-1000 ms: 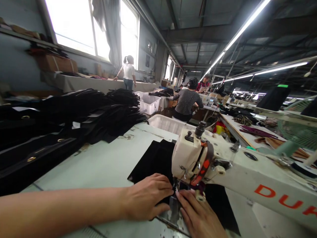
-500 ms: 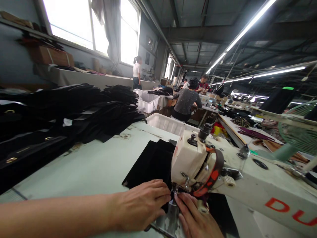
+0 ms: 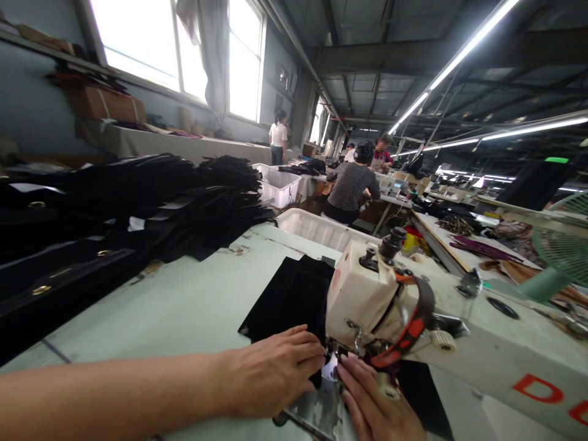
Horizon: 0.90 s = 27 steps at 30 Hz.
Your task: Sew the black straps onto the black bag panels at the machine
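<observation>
A black fabric piece (image 3: pixel 287 297) lies on the pale table and runs under the head of a white sewing machine (image 3: pixel 361 294). My left hand (image 3: pixel 275 370) rests on its near edge, fingers stretched forward and close together, tips just left of the presser foot (image 3: pixel 331 356). To the right of the foot, my right hand (image 3: pixel 374 398) lies with its fingers extended, tips by the metal needle plate (image 3: pixel 321 407). The machine head hides part of the fabric. More black fabric (image 3: pixel 422 392) shows beyond my right hand, under the machine arm.
A large heap of black pieces (image 3: pixel 138 196), some with gold-coloured metal fittings, covers the table's left side. White plastic bins (image 3: pixel 316 229) stand past the far edge. A seated person (image 3: pixel 353 190) works beyond them. A green fan (image 3: pixel 563 251) is at right.
The whole view has shifted, so the table and machine appear slightly further right. Both hands keep their places beside the presser foot. A standing person in the background has moved right.
</observation>
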{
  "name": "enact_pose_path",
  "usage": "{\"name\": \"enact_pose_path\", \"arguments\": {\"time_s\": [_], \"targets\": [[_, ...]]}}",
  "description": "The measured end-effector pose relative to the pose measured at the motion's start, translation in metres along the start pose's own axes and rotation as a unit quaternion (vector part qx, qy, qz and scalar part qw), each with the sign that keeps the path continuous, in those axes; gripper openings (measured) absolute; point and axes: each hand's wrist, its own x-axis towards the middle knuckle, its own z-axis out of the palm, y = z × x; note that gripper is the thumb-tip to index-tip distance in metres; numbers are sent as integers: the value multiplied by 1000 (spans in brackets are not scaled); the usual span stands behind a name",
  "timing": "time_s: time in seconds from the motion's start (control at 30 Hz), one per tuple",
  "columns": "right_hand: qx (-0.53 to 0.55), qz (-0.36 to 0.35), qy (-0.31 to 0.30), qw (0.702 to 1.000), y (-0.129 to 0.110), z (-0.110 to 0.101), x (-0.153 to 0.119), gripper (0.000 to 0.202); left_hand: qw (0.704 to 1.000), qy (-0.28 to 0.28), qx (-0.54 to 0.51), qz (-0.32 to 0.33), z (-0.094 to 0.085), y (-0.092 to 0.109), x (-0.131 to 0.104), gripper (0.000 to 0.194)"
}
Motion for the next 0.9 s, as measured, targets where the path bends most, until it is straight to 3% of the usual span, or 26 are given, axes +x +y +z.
{"name": "enact_pose_path", "arguments": {"time_s": [0.23,0.63,0.8,0.9], "targets": [[-26,-39,-8,999,5,-14,5,26,1000,14,-16,-7,4,-2,-1,38],[6,-19,5,1000,6,-18,6,26,999,-3,-51,-14,-1,-2,-6,47],[85,50,37,994,3,-15,3,26,997,14,-72,15,-16,-18,1,32],[113,67,19,991,2,-17,8,28,999,-1,-43,-25,-23,-35,8,40]]}}
